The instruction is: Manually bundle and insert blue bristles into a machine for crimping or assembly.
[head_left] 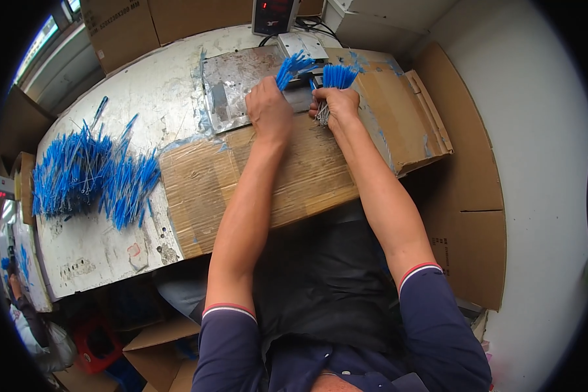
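My left hand (266,108) is closed round a loose bunch of thin blue-tipped wire brushes (294,67), their tips fanning out above the fingers. Close by on the right, my right hand (340,104) grips a denser, upright bundle of the same brushes (338,76). Their bare wire ends stick out below the palm. Both hands are over the far part of the bench, by a metal plate (232,85) and a small dark fixture (300,81), which the hands and brushes partly hide. A big pile of blue brushes (75,170) lies on the left of the white bench.
Flattened cardboard (202,189) covers the bench's near edge. A black box with a red display (274,16) stands at the back beside cables. Cardboard boxes (121,29) line the rear, and a cardboard sheet (467,163) leans at the right. Another person's arm (25,304) shows far left.
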Tool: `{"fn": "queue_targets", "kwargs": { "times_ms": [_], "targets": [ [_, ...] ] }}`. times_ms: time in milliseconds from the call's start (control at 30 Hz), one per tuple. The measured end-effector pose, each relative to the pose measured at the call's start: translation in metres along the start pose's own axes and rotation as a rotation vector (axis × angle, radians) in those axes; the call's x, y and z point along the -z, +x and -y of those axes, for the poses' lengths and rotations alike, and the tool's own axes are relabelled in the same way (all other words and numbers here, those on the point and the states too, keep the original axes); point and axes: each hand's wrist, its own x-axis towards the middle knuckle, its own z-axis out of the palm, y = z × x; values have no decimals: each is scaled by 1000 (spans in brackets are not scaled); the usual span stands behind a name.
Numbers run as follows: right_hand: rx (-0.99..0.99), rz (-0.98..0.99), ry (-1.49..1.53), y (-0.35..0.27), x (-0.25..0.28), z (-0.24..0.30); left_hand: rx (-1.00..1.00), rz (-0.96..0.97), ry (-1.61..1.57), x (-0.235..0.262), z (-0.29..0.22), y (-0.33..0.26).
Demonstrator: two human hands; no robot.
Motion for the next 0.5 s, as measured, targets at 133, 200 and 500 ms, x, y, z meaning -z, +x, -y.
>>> {"fn": "queue_targets", "kwargs": {
  "times_ms": [133,200,500],
  "targets": [
    [-8,25,137,2,8,-6,47,92,-21,-1,-2,-2],
    [-21,63,153,4,11,-8,20,121,-101,-2,-1,-2],
    [25,192,197,-7,26,-10,8,195,-94,2,-2,-2]
  ]
}}
